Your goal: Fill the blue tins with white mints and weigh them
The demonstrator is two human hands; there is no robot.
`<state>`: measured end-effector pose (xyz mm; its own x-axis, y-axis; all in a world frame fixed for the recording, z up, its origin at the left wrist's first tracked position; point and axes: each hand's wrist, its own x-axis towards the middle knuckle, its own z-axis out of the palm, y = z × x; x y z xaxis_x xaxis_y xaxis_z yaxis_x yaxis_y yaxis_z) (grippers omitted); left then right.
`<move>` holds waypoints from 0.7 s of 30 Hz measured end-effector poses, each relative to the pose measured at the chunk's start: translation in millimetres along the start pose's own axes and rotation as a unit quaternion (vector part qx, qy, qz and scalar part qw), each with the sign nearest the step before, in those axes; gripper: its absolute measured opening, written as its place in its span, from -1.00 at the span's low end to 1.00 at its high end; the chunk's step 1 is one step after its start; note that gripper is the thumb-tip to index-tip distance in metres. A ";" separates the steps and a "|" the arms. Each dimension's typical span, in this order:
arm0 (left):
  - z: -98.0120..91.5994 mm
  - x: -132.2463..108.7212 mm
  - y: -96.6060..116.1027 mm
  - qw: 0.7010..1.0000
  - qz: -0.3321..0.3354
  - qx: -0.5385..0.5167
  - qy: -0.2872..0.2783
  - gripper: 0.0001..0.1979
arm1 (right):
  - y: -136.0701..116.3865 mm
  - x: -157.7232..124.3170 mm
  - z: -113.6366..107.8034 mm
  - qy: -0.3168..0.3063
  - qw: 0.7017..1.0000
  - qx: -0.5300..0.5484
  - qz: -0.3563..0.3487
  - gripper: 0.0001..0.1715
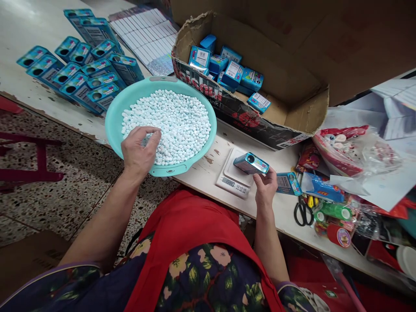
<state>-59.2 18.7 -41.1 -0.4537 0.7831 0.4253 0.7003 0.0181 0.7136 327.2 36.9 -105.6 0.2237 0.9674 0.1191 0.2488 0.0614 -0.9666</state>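
My left hand (140,149) is over the near-left part of a turquoise basin (113,117) of small white pieces (175,121). Its thumb and curled fingers are drawn together at the pieces; whatever they pinch is hidden. My right hand (267,186) grips the end of a blue box (251,164) with a round dark opening. That box lies tilted at a small white digital scale (233,175) with a lit display; whether its weight rests there I cannot tell. Just right of my right hand lies another blue box (288,183).
Several blue boxes (78,82) with round openings stand left of the basin. More lie in a worn cardboard carton (260,125) behind the scale. Black scissors (303,212), a green roll (336,211) and a bag of small items (354,149) crowd the right side.
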 end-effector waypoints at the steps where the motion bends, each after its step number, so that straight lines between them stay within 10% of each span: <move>1: -0.2 -0.2 0.1 1.000 -0.002 0.002 -0.001 -0.82 | 0.6 0.3 -0.3 0.001 1.000 -0.001 0.002 -0.31; 21: 3.4 0.1 -3.3 0.998 -0.050 0.028 0.004 -0.78 | 6.0 8.4 -3.6 -0.026 0.999 -0.023 0.000 -0.24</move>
<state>-59.7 20.9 -45.2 -0.5265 0.7708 0.3586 0.6814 0.1303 0.7202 334.0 44.4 -109.7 0.1752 0.9787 0.1067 0.2917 0.0519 -0.9551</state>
